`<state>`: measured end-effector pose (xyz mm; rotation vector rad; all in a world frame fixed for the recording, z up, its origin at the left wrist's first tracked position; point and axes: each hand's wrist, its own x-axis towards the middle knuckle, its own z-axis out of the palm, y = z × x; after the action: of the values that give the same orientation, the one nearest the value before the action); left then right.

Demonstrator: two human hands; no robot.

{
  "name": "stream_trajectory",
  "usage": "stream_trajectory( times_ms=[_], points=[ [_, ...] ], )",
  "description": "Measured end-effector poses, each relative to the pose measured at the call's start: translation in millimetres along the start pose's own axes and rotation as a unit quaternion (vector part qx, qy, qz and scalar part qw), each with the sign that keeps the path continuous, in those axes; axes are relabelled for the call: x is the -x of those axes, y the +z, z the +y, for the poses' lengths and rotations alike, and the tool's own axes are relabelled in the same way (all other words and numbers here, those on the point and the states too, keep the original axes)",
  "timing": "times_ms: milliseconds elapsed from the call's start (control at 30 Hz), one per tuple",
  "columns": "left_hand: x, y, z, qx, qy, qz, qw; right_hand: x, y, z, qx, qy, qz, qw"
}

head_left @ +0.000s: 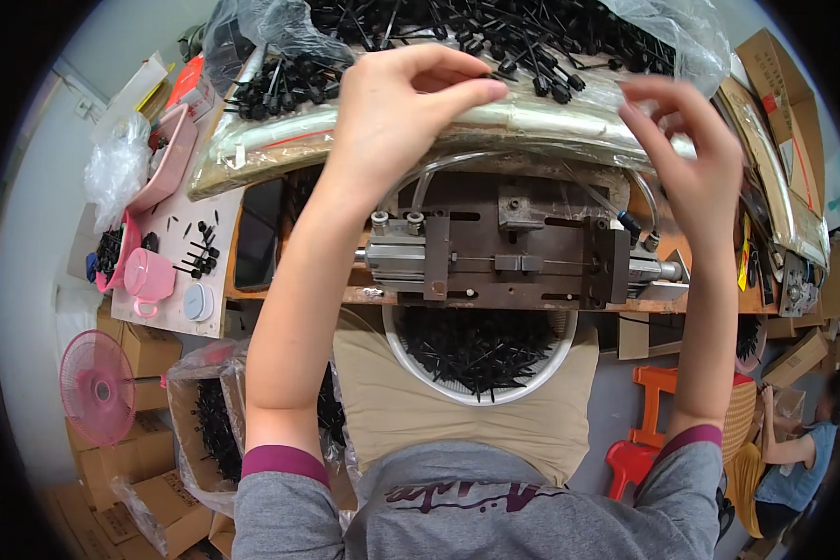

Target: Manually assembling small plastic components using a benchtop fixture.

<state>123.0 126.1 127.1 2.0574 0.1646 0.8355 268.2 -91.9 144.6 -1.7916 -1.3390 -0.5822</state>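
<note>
My left hand (pixel 406 107) is raised at the near edge of a heap of thin-stemmed black plastic parts (pixel 541 56). Its thumb and forefinger are pinched together on a small black part (pixel 504 77), mostly hidden by the fingertips. Over the right side of the plastic-covered ledge hangs my right hand (pixel 691 135), slightly blurred, fingers curled but apart, with nothing visible between them. Below both hands lies a metal clamping fixture (pixel 518 261) with a cylinder at each end and a thin rod across its middle.
A white basket (pixel 397 350) of black parts sits at my lap, under the bench edge. To the left are a pink cup (pixel 149 275), a small round jar (pixel 198 301) and a pink fan (pixel 98 387). Cardboard boxes (pixel 779 84), a red stool (pixel 630 462) and another person (pixel 798 457) are at the right.
</note>
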Motion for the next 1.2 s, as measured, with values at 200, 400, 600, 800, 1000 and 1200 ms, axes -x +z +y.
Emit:
stream_trajectory(
  times_ms=[200, 400, 600, 800, 1000, 1200],
  points=[
    [42, 15, 23, -0.010, 0.067, 0.017, 0.998, -56, 42, 22, 0.036, 0.041, -0.203, 0.978],
    [124, 45, 22, -0.099, 0.130, -0.073, 0.984, -54, 68, 48, 0.094, -0.075, -0.197, 0.973],
    [161, 63, 8, -0.192, 0.121, -0.107, 0.968, -24, 47, 3, -0.027, -0.052, -0.127, 0.990],
    [162, 77, 7, -0.258, 0.123, -0.116, 0.951, 2, 33, -12, -0.090, -0.019, -0.067, 0.994],
    [154, 76, 9, -0.261, 0.113, -0.112, 0.952, 33, 15, -10, -0.162, -0.005, -0.050, 0.985],
    [153, 76, 10, -0.276, 0.102, -0.126, 0.947, 67, 6, -25, -0.210, 0.100, -0.061, 0.971]
  ],
)
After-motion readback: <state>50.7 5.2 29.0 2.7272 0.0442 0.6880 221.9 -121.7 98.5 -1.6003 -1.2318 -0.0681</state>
